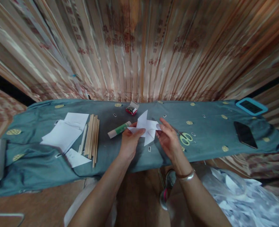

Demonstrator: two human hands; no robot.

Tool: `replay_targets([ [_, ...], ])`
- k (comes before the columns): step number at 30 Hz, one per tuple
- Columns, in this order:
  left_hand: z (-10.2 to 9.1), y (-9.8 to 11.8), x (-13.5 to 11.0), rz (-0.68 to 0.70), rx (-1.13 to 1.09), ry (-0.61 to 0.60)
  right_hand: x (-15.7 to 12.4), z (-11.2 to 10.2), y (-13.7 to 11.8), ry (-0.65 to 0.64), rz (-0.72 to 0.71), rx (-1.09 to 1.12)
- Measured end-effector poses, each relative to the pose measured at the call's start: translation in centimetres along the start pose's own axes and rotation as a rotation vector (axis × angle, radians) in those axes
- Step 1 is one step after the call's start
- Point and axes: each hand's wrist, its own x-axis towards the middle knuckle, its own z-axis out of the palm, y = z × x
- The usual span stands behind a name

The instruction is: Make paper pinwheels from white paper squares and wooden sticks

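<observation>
A white paper pinwheel with pointed folded flaps is held above the teal cloth-covered table. My left hand pinches its left flap between thumb and fingers. My right hand grips its right flap with the fingertips; a silver bangle circles that wrist. A glue stick lies just left of my left hand. Green-handled scissors lie just right of my right hand. A small red box with its lid open stands behind the pinwheel.
Several wooden sticks and loose white paper sheets lie at the left. A dark phone and a blue-framed device lie at the right. A striped curtain hangs behind. A bag of paper scraps sits at lower right.
</observation>
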Motion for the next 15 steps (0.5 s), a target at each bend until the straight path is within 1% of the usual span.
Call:
replay_targets([
  [2,-0.1,0.0,0.1,0.014,0.017,0.002,-0.1,0.4,-0.2,-0.019,0.086,0.064],
  [4,-0.3,0.0,0.2,0.039,0.048,0.015,-0.4,0.9,-0.3,-0.032,0.12,0.095],
  [9,-0.5,-0.2,0.5,0.104,0.165,0.028,-0.7,1.8,-0.4,-0.046,0.119,0.053],
  [13,-0.6,-0.2,0.7,0.12,0.199,0.038,-0.3,1.6,-0.4,-0.056,0.117,-0.005],
  [15,-0.7,-0.1,0.7,0.125,0.208,0.038,0.0,1.2,-0.6,-0.063,0.094,-0.029],
])
